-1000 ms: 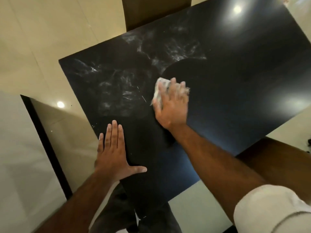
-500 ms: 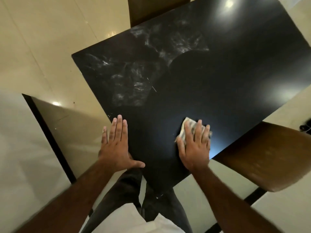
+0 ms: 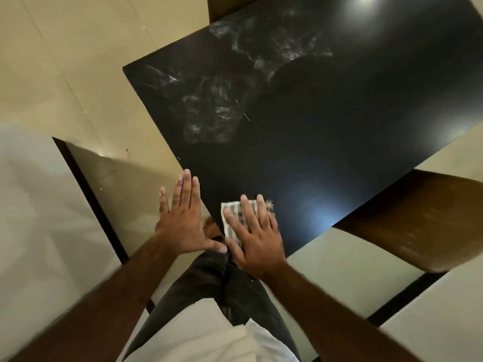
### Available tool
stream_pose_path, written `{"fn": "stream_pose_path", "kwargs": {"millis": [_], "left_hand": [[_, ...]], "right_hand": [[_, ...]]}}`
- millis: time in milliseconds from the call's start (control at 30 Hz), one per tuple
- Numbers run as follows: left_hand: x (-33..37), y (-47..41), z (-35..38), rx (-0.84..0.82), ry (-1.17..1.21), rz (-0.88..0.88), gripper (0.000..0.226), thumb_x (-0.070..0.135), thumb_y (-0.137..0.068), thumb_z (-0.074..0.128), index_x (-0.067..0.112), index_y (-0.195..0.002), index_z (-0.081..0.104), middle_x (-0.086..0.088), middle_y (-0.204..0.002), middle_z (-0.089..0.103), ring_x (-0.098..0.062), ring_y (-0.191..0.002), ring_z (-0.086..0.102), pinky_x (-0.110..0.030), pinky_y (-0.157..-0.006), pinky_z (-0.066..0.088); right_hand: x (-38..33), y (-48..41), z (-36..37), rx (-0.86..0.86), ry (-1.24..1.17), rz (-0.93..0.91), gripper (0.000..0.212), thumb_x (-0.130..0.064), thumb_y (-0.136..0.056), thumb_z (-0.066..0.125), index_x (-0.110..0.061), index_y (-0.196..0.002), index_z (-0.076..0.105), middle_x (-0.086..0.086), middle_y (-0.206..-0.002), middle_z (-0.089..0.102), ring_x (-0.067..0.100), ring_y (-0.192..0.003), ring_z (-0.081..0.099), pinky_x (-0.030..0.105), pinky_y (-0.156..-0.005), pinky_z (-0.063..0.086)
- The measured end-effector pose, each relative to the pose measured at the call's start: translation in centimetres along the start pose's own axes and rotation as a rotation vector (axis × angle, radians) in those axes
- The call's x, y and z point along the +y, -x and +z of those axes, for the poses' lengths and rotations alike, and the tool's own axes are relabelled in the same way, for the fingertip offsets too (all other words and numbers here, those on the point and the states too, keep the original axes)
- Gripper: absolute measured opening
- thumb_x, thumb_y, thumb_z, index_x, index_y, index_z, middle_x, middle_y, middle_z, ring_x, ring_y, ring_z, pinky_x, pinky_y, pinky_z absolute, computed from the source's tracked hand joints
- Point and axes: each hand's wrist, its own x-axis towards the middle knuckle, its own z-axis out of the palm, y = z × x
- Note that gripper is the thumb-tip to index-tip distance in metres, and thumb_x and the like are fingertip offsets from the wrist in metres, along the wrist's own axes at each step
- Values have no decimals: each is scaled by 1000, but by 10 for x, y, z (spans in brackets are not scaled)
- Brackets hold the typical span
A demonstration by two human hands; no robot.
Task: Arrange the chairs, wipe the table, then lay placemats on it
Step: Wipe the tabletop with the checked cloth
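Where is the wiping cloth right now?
In the head view, the cloth lies under the right hand at the table's near corner, just right of the left hand.

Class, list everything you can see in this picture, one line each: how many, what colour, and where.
table: one, glossy black, centre
smears: several, whitish, table's far left part
cloth: one, grey-and-white striped, table's near corner
chairs: two, brown, one at the table's right edge, one at its far edge
floor: one, cream, around the table
left hand: one, flat at the table's near edge
right hand: one, flat, pressing the cloth
trousers: one pair, dark grey, bottom centre
shirt: one, white, bottom
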Motion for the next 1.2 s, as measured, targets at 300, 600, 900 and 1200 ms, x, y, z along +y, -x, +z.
{"fn": "stream_pose_path", "kwargs": {"millis": [300, 600, 900, 1200], "left_hand": [[100, 41, 65, 229, -99, 404, 124, 98, -93, 14, 7, -172, -17, -16, -179, -30, -36, -168, -21, -61, -136, 2], [135, 39, 108, 357, -136, 408, 85, 61, -114, 26, 13, -175, -10, -9, -183, -19, -30, -169, -17, -59, -136, 7], [27, -32, 31, 447, -80, 50, 80, 47, -114, 29, 13, -174, -12, -20, -181, -19, -38, -169, -14, -55, -138, 3], [-7, -128, -70, 436, -98, 93, 82, 51, -109, 13, 6, -173, -11, -15, -183, -16, -33, -170, -13, -56, -137, 1]], "right_hand": [[52, 51, -21, 230, -614, 158, 69, -27, -112, 43, -25, -176, 20, -9, -186, 5, 15, -172, -7, 58, -136, 11], [90, 80, -1, 181, -435, 272, 64, -47, -116, 41, -26, -175, 27, -10, -184, 5, 4, -169, -14, 50, -137, 10], [43, 45, -11, 13, -371, 307, 71, -57, -115, 35, -33, -177, 9, -10, -183, -19, 14, -166, -29, 46, -133, 0], [29, -22, -34, 88, -404, 460, 77, -57, -115, 42, -29, -177, 8, -8, -184, -13, 16, -169, -22, 51, -134, 4]]}}
